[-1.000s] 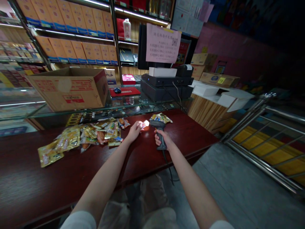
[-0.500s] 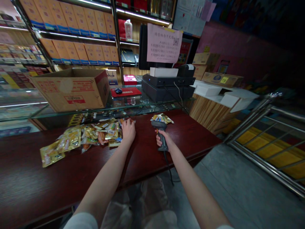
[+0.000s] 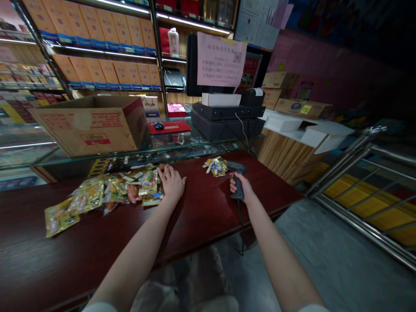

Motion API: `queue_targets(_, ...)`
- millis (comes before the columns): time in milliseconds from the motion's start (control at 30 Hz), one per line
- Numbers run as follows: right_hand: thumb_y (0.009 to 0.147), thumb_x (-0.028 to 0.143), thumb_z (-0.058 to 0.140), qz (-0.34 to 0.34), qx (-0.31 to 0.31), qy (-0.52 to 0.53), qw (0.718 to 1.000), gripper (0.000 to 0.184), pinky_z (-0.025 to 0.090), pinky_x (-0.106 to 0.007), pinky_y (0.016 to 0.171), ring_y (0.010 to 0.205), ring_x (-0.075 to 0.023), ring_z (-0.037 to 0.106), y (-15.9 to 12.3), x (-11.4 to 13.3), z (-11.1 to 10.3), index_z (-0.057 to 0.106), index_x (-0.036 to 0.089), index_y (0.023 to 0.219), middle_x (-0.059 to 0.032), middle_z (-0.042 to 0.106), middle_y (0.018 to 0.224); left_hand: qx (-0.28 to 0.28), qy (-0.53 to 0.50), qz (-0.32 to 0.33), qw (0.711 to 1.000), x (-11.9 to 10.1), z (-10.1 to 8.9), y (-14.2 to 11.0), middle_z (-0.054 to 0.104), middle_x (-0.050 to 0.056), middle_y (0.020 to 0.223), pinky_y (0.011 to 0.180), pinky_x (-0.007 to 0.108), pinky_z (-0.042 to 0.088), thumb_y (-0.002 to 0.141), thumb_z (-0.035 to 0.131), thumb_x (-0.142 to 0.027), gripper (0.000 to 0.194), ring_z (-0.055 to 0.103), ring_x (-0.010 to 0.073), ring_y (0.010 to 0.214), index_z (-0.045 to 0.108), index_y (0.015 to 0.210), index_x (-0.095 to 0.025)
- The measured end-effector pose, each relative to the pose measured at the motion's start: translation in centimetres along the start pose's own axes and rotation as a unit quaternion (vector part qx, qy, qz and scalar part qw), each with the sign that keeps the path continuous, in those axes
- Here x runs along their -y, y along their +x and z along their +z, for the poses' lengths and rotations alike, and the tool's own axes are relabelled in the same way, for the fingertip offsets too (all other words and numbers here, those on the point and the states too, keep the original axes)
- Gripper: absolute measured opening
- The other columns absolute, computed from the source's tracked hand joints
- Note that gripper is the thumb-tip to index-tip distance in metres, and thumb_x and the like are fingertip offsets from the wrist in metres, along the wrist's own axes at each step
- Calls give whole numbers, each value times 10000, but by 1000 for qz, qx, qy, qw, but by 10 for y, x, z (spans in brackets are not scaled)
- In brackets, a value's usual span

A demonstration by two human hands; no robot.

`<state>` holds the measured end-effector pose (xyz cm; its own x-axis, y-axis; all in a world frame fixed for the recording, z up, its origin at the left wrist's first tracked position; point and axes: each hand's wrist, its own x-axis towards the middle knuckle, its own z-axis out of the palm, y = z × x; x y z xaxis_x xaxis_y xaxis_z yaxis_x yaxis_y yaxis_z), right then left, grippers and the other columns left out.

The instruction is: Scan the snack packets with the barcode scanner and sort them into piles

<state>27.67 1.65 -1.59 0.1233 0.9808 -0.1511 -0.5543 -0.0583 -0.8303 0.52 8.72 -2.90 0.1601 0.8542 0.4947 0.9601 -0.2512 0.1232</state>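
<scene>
The left hand [image 3: 173,184] lies palm down at the right end of a long heap of snack packets [image 3: 133,190], its fingers over the heap and its thumb apart from them; whether it grips anything beneath the fingers cannot be told. A second ago it held a small, brightly lit packet up before the scanner; now that light is gone, and the hand is at the heap, as it was half a second ago.

The right hand [image 3: 243,188] is closed round the handle of the dark scanner [image 3: 237,167], whose cable [image 3: 240,212] hangs over the near edge of the counter [image 3: 195,212]. Both have shifted toward the counter's right end, so the scanner stands just to the right of the small group of packets [image 3: 218,167] near the far edge, which it partly overlapped half a second ago.

The heap stretches along the far edge, left of the small group, its leftmost gold packet [image 3: 61,216] lying closest to the near edge. Behind the heap, the cardboard box [image 3: 87,130] sits on the glass case [image 3: 172,149].
</scene>
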Motion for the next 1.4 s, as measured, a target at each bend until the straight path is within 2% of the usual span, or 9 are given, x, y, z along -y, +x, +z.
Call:
queue_targets(100, 804, 355, 615, 3, 1, 38, 999, 199, 287, -186, 336, 332, -62, 326, 2, -3, -9, 525, 203, 895, 99, 434, 476, 25, -35, 49, 998, -18, 1, 5, 514, 249, 1391, 1161, 617, 94, 898, 528, -355, 404, 332, 407, 1387, 634, 1164, -70)
queue_targets(200, 797, 362, 627, -2, 5, 40, 999, 219, 292, -185, 338, 337, -65, 338, 4, -7, -11, 519, 204, 905, 98, 441, 482, 93, -91, 60, 990, -45, 10, 14, 568, 194, 1313, 1105, 532, 280, 919, 513, -374, 366, 483, 345, 1247, 596, 1174, -125)
queue_targets(333, 782, 381, 648, 0, 11, 19, 1000, 262, 299, -193, 335, 332, -69, 354, 7, -12, -10, 513, 199, 912, 95, 458, 483, 162, -118, 33, 979, -80, 29, 30, 578, 155, 1277, 978, 450, 401, 938, 490, -402, 384, 518, 304, 1170, 539, 1232, -160)
queue_targets(467, 764, 398, 670, -2, 26, 11, 1000, 295, 304, -196, 337, 333, -69, 368, 8, -12, -12, 512, 199, 914, 94, 465, 485, 158, -100, -17, 982, -99, 43, 44, 557, 180, 1282, 961, 493, 393, 928, 494, -436, 382, 480, 351, 1199, 604, 1163, -155)
queue_targets(633, 743, 420, 692, -16, 34, -27, 999, 342, 310, -207, 330, 324, -76, 384, 4, -14, -9, 521, 193, 934, 92, 480, 487, 125, -204, -52, 970, -92, 51, 48, 624, 181, 1197, 957, 487, 400, 937, 479, -332, 272, 529, 342, 1161, 648, 1040, -146)
queue_targets(833, 745, 445, 691, -20, 84, -40, 995, 377, 310, -211, 331, 322, -74, 377, -8, -13, -5, 536, 187, 973, 91, 492, 498, 79, -398, -108, 908, -75, 55, 52, 718, 107, 891, 812, 312, 471, 1001, 238, -312, 462, 660, 202, 856, 628, 802, -167)
queue_targets(1000, 767, 462, 667, -21, 115, -33, 993, 373, 295, -207, 331, 317, -66, 351, -11, -12, -4, 546, 186, 987, 94, 484, 500, 5, -543, -166, 823, -73, 56, 54, 663, 47, 685, 700, 269, 456, 967, 334, -372, 425, 623, 171, 690, 563, 659, -189)
queue_targets(1200, 787, 459, 656, -19, 126, -38, 991, 362, 281, -208, 326, 314, -67, 350, -5, -18, -7, 543, 187, 998, 95, 478, 501, 3, -560, -103, 822, -77, 53, 51, 625, 12, 679, 708, 253, 444, 953, 402, -332, 322, 586, 147, 676, 550, 700, -199)
queue_targets(1400, 776, 461, 662, -24, 116, -37, 992, 368, 266, -206, 319, 306, -65, 338, 0, -22, -11, 538, 186, 987, 99, 465, 492, 35, -582, -98, 806, -80, 53, 51, 643, 28, 691, 697, 266, 457, 962, 391, -329, 346, 593, 155, 660, 560, 693, -192)
